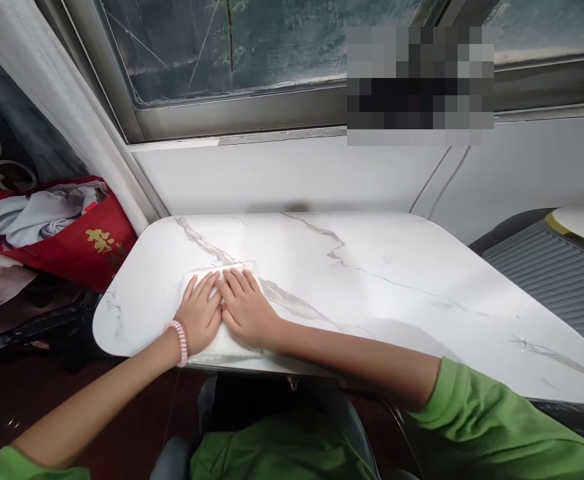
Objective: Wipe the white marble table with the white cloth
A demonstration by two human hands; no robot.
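Observation:
A folded white cloth (226, 345) lies on the white marble-patterned table (372, 287), left of its middle and close to the front edge. My left hand (200, 315) presses flat on the cloth, fingers stretched out, with a pink coiled band around its wrist. Beside it, my right hand (248, 308) also rests flat on the cloth with its fingers extended. The two hands touch or nearly touch at the thumbs. Parts of the cloth are hidden beneath both palms.
On the left stands a red bag (72, 233) filled with grey fabric, next to a white curtain (67, 93). A white wall and a window (272, 53) rise behind the table. At the right is a grey ribbed surface (547, 273).

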